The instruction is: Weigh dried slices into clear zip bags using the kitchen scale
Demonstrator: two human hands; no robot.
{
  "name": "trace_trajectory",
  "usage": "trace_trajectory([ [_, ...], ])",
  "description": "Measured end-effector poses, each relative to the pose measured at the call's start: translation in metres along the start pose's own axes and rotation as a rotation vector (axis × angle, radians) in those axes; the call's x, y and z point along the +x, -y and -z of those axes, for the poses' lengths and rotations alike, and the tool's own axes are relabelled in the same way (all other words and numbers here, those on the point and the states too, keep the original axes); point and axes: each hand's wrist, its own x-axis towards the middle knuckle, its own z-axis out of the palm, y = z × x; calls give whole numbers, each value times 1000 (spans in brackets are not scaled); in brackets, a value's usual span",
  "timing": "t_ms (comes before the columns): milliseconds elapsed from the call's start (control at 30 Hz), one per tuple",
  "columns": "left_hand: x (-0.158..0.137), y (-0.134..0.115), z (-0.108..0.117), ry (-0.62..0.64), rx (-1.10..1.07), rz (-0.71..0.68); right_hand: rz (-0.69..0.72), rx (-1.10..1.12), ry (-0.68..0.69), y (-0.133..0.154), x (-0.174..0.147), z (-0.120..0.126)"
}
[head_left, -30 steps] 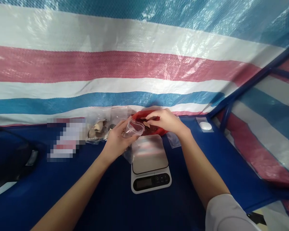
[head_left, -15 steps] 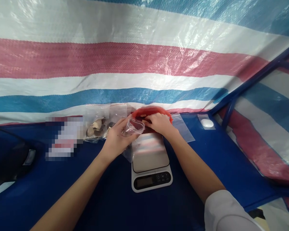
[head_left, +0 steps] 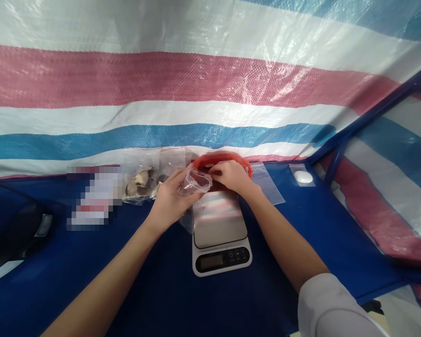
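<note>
My left hand (head_left: 171, 193) grips a clear plastic bag (head_left: 196, 181), its mouth held wide. Beside that mouth, my right hand (head_left: 229, 174) reaches into a red plastic bag or basket (head_left: 243, 161); thumb and forefinger are pinched together, and what is between them, if anything, is hidden. Part of the red container's inside is covered by my hands. Directly below both hands lies a kitchen scale (head_left: 220, 220) with a steel plate and a dark display. To the left of my left hand are clear bags with brownish-grey, shell-like pieces (head_left: 140, 183).
A flat clear zip bag (head_left: 268, 185) lies right of the red container. Farther right is a small bag with a white oval object (head_left: 303, 177). A blurred-out paper (head_left: 96, 199) and a black item (head_left: 14, 229) are at the left. Striped sheeting (head_left: 161, 79) hangs behind the blue tabletop (head_left: 154, 290).
My view has tilted slightly, so the table's things sit a little higher. The right fingers have shifted slightly toward the clear bag's mouth. The left hand keeps its hold.
</note>
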Motion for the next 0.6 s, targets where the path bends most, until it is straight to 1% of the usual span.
trace_trajectory([
  [100,0,2,0,3,7,15,44,139,-52,-1,0,8],
  [267,1,3,2,17,15,9,61,389,-128,2,-5,31],
  [333,1,2,1,18,27,2,103,500,-142,6,-9,41],
  [400,0,2,1,21,35,-8,141,563,-141,12,-14,50],
  [467,-1,1,-1,27,25,-21,172,547,-128,20,-17,57],
  [600,-3,1,-4,33,22,-47,275,402,-65,39,-23,64],
])
